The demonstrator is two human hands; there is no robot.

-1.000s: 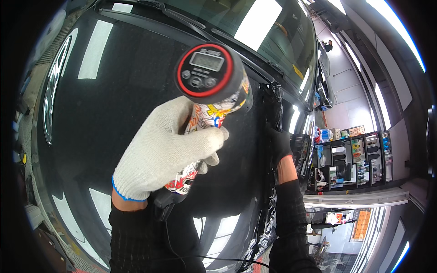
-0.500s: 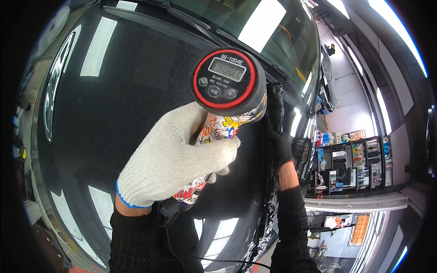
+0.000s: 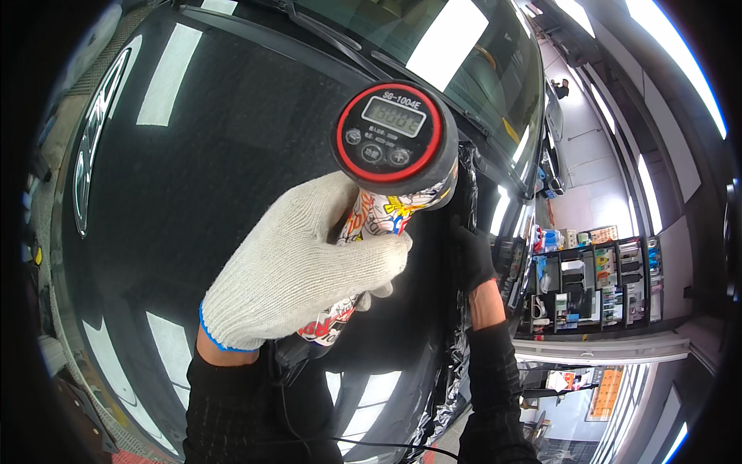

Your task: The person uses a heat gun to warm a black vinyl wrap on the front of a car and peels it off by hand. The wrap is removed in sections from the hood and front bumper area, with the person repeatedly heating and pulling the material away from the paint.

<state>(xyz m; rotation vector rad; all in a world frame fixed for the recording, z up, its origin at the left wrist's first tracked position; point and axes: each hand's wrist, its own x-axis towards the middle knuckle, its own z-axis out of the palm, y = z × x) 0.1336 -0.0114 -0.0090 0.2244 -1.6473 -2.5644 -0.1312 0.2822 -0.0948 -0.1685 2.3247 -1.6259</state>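
Note:
My left hand, in a white knitted glove with a blue cuff, is closed round the handle of a heat gun wrapped in a colourful cartoon print. The gun's round black end, ringed in red, faces me with a small display and buttons. Its nozzle is hidden behind the body. Below lies a glossy black car hood. My right hand, in a black glove, is at the hood's right edge against wrinkled black film. Its fingers blend into the dark film, so their grip cannot be made out.
A black power cord runs from the gun's handle past my forearms. Beyond the hood are a wiper and the windshield. At the right stands a shelf of bottles and boxes.
The heat gun and my left hand have shifted slightly to the right. My right hand stays at the film along the hood's edge, and the view has moved a little.

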